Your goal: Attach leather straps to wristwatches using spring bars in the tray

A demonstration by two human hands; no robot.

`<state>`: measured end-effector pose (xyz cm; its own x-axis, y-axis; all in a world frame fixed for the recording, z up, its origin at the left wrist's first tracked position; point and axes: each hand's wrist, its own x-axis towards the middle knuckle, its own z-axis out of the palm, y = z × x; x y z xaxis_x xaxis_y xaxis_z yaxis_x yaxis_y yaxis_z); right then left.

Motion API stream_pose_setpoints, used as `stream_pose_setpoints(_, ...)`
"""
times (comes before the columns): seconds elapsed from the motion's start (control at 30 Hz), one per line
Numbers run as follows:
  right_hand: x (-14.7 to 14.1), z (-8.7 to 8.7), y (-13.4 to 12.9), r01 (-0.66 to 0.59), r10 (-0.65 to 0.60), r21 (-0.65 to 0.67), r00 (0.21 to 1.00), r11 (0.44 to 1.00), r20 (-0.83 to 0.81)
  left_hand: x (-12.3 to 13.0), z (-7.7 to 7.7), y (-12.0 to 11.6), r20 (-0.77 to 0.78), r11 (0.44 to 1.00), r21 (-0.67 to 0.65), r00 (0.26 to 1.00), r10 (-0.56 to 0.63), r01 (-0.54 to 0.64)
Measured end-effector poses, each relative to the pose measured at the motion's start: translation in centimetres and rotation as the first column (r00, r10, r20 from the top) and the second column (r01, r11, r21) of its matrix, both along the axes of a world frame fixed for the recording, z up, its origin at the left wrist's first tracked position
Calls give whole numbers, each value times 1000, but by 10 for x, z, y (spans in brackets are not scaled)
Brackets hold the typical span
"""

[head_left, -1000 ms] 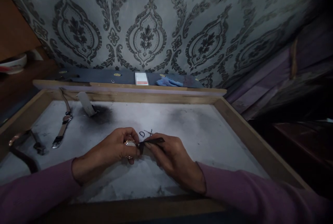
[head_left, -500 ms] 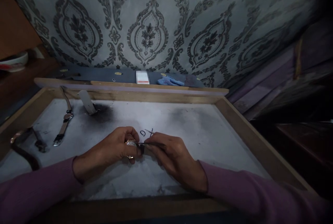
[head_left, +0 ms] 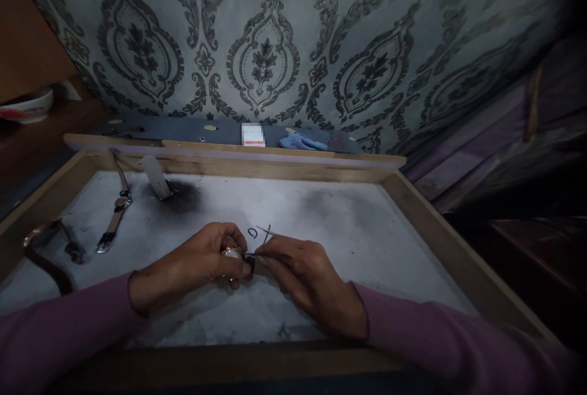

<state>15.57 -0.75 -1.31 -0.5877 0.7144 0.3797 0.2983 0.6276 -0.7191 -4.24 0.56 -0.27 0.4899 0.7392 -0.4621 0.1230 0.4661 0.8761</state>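
Over the white, wood-rimmed bench (head_left: 367,260), a round, gold-rimmed watch (head_left: 232,253) is gripped in the left hand (head_left: 199,260); just beyond its fingertips, a slim dark strip (head_left: 251,255), its long axis roughly crosswise, is pinched by the right hand (head_left: 312,273).

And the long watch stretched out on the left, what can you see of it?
The long watch lies on the pale tray floor, its far end leaning on the back wall. Its small round case has a shiny edge and pinkish middle; I can't tell front from back. The leather-looking strap is tan with dark parts, and the near end has a silvery buckle. Nobody's holding it.
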Motion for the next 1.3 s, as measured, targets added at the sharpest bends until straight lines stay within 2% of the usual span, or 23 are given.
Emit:
stream_pose_setpoints(0.23,1,3,0,-35,36,-12,999,999,34,1,0,-1,51,1000,-15,999,-6,7)
stream_pose_setpoints(0.5,2,1,0,-20,20,29,1000,999,24,-5,0,2,-13,991,46,992,-124,124)
stream_pose_setpoints(0.87,2,6,-3,-28,29,38,999,999,-23,-8,4,6,-85,983,42,981,-173,177)
stream_pose_setpoints(1.0,2,7,-2,-13,15,48,999,999,-34,-9,6,5,-143,979,9,969,-202,206)
stream_pose_setpoints(1.13,2,6,-1,12,-9,59,999,998,-40,-8,11,5,-185,964,72,953,-240,256)
stream_pose_setpoints(1.3,4,7,0,52,-52,64,999,997,-2,-7,10,0,-131,946,83,944,-303,315)
